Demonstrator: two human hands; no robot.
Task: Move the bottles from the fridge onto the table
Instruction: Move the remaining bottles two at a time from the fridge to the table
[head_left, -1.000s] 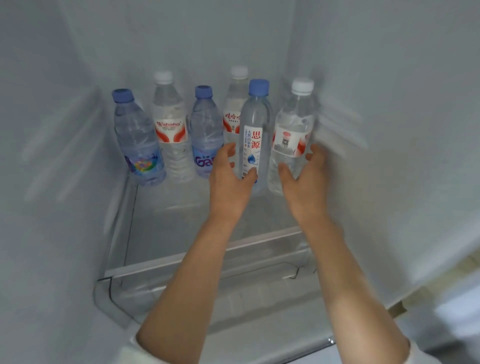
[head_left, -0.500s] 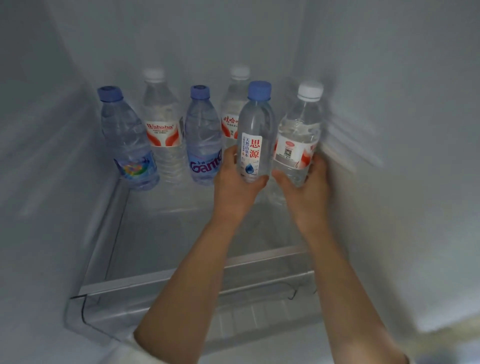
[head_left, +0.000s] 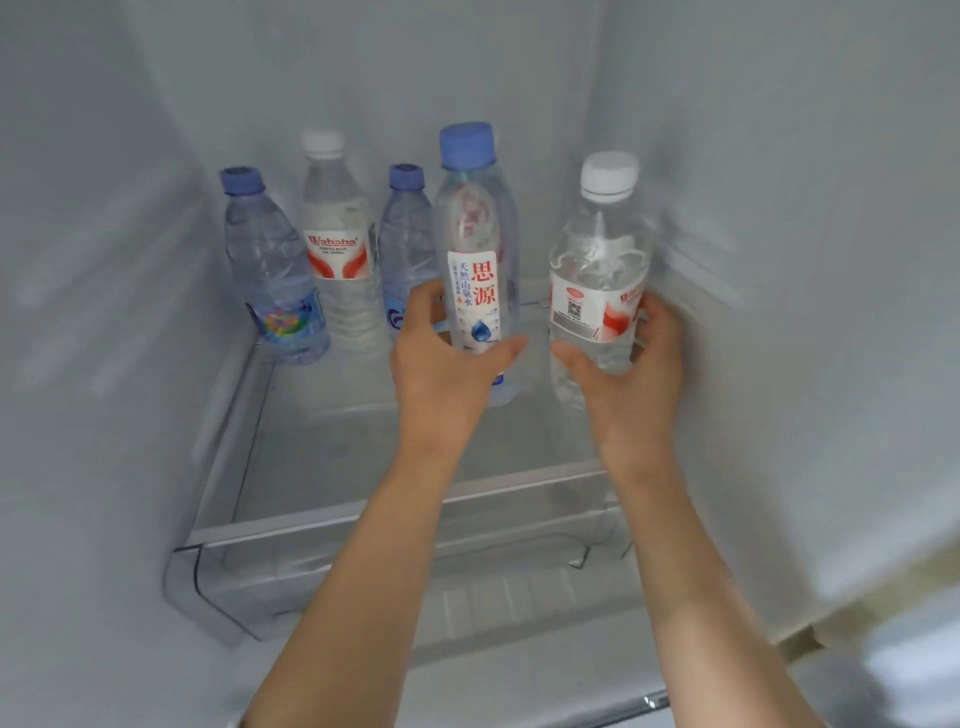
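While inside the fridge (head_left: 779, 260), both hands' grip on bottles.

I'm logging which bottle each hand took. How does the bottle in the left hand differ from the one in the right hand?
The left hand grips a blue-capped bottle; the right hand grips a white-capped bottle. The blue-capped bottle has a white label with vertical red characters; the white-capped bottle's label is red and white with a code square. The blue-capped bottle looks slimmer. Both are clear, upright, and gripped low.
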